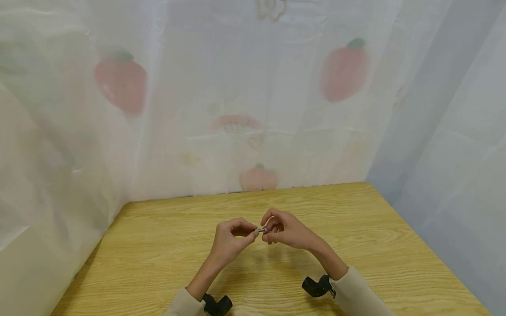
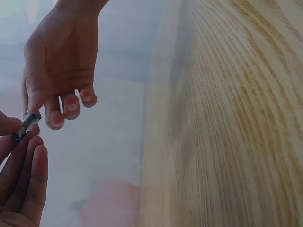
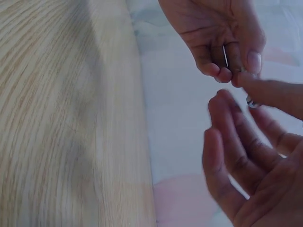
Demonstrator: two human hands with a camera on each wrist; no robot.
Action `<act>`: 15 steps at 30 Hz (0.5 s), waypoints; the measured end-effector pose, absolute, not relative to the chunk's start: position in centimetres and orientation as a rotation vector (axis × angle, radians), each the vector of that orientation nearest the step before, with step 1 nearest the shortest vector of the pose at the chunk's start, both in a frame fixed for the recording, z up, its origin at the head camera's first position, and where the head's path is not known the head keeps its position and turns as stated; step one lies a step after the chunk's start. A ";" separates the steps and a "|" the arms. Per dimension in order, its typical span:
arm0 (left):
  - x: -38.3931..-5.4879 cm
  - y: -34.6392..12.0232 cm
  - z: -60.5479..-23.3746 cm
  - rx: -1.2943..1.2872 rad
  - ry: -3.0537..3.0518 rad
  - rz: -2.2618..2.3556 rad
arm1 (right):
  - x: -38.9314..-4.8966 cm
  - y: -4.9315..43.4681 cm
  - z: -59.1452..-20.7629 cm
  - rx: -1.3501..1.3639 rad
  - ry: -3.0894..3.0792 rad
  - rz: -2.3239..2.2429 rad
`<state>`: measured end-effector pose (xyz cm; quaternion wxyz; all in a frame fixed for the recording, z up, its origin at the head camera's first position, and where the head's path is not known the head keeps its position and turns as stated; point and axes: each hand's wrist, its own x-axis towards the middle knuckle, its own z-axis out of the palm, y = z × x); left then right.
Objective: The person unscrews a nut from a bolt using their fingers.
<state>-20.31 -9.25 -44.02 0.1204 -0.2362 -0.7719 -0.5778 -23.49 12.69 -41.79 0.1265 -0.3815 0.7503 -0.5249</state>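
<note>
Over the table, a small metal bolt with a threaded shank spans the space between the two hands. The left hand pinches one end of it between thumb and fingertips. At the other end sits a shiny nut, with the thumb and index finger of the right hand around it. The right hand's other fingers hang loosely curled below, apart from the bolt. In the right wrist view the right thumb hides most of the bolt, and only a bit of the nut shows.
A wood-grain table lies beneath the hands. Pale curtains with red fruit prints stand behind it and along both sides. Black wrist cameras are strapped near the beige sleeves.
</note>
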 end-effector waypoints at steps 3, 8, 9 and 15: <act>-20.3 -9.3 -44.1 -0.715 -2.229 -1.690 | -23.4 12.7 -41.7 -1.055 2.249 -1.462; -20.4 -9.3 -44.2 -0.753 -2.197 -1.690 | -23.2 12.9 -41.3 -1.037 2.228 -1.438; -20.5 -9.3 -44.3 -0.756 -2.196 -1.688 | -23.2 12.9 -41.3 -1.045 2.224 -1.441; -20.4 -9.3 -44.2 -0.746 -2.204 -1.679 | -23.3 13.0 -41.4 -1.090 2.224 -1.478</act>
